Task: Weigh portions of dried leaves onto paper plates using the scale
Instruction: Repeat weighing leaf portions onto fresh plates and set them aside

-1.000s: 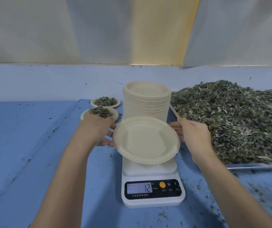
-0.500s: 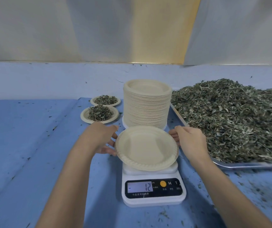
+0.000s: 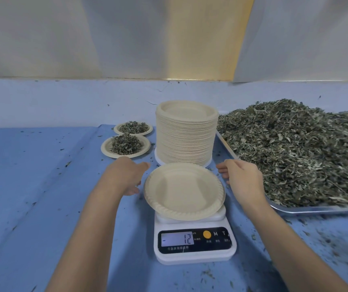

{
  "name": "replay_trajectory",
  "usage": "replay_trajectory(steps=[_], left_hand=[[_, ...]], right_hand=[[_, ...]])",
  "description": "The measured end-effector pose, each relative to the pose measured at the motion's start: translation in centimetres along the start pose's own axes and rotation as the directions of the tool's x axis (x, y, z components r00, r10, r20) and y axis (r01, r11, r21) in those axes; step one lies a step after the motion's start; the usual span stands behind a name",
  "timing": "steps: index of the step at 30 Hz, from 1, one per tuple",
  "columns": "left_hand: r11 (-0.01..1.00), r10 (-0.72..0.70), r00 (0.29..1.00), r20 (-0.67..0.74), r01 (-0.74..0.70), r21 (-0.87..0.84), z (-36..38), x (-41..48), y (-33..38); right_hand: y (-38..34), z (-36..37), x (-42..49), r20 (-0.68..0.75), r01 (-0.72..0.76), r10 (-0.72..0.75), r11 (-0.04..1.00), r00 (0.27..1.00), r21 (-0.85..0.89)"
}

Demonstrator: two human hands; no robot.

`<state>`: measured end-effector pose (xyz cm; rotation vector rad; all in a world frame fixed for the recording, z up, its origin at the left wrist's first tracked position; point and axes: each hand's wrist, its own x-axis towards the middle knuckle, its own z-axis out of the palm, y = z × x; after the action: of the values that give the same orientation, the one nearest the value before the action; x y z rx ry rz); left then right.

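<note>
Empty paper plate [image 3: 184, 190] sits flat on the scale [image 3: 195, 257], btwn the two hands, overhanging the platform on all sides. Scale display [image 3: 178, 239], on the side toward the wrists, reads "- 12".

Left hand [image 3: 126, 175] is just beside the plate's left rim, fingers loose & slightly spread, nothing held. A sliver of blue shows btwn fingertips and rim. Right hand [image 3: 240, 178] is the same on the opp. side: relaxed, fingers lightly bent, nothing in it, near the rim but apart.

Straight past both hands' fingertips is the tall stack of plates [image 3: 186, 138], its base just behind the plate on the scale. Ahead of the left hand are 2 plates w/ leaf portions: near portion plate [image 3: 105, 146] just beyond the knuckles, far portion plate [image 3: 150, 130] right behind that.

Outboard of the right hand is a metal tray [image 3: 316, 209] w/ a big heap of dried leaves [image 3: 295, 148]. The heap's edge is close to the back of the hand.

All on a blue table cover [image 3: 32, 186], w/ leaf crumbs scattered, thickest beside the right forearm. Pale wall panels [image 3: 126, 39] are at the back.
</note>
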<state>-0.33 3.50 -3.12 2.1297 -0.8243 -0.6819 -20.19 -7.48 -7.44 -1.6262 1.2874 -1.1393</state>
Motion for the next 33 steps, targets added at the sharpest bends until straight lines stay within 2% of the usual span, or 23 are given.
replay_trajectory(steps=[2,5,8,11,14,16,18,19,21,24,28,33], left_hand=[[0.989,0.130,0.981,-0.142,-0.118,0.093,0.1,0.0,0.1],[0.934,0.356,0.888,-0.290,-0.326,0.149,0.9,-1.1,1.1],[0.865,0.493,0.842,-0.220,-0.502,0.017,2.6,-2.6,3.0],[0.812,0.567,0.816,-0.110,-0.576,-0.090,5.2,-3.6,4.9],[0.787,0.610,0.792,-0.041,-0.611,-0.087,7.9,-4.1,6.4],[0.773,0.630,0.777,-0.002,-0.627,-0.099,9.4,-4.2,7.4],[0.765,0.638,0.770,0.014,-0.632,-0.126,10.5,-4.4,8.1],[0.760,0.644,0.765,0.017,-0.636,-0.133,11.0,-4.4,8.3],[0.751,0.655,0.755,0.029,-0.645,-0.142,11.6,-4.6,8.6],[0.744,0.662,0.748,0.038,-0.651,-0.151,12.1,-4.6,8.7],[0.753,0.650,0.759,0.037,-0.637,-0.162,12.0,-4.5,8.4],[0.760,0.639,0.769,0.037,-0.622,-0.190,12.1,-4.8,8.4]], right_hand=[[-0.2,-0.1,0.0,-0.001,0.014,-0.014,1.000,1.000,0.012],[-0.7,-0.8,0.0,-0.020,0.060,-0.060,0.998,0.998,-0.007],[-0.7,-1.9,0.4,-0.080,0.126,-0.132,0.989,0.988,-0.075],[-0.1,-3.4,1.7,-0.134,0.176,-0.215,0.950,0.967,-0.257],[1.1,-5.1,3.3,-0.060,0.249,-0.338,0.791,0.939,-0.559],[1.7,-6.1,4.4,-0.012,0.234,-0.385,0.585,0.923,-0.777],[2.2,-6.8,5.1,-0.004,0.147,-0.355,0.397,0.935,-0.906],[2.3,-7.0,5.3,-0.019,0.097,-0.299,0.368,0.954,-0.925],[2.8,-7.1,5.6,-0.046,0.025,-0.168,0.394,0.985,-0.919],[3.3,-6.9,5.8,0.008,0.034,-0.059,0.457,0.998,-0.889],[3.5,-6.8,5.8,0.045,0.077,-0.079,0.474,0.996,-0.877],[3.7,-6.8,5.6,0.019,0.107,-0.171,0.524,0.985,-0.845]])
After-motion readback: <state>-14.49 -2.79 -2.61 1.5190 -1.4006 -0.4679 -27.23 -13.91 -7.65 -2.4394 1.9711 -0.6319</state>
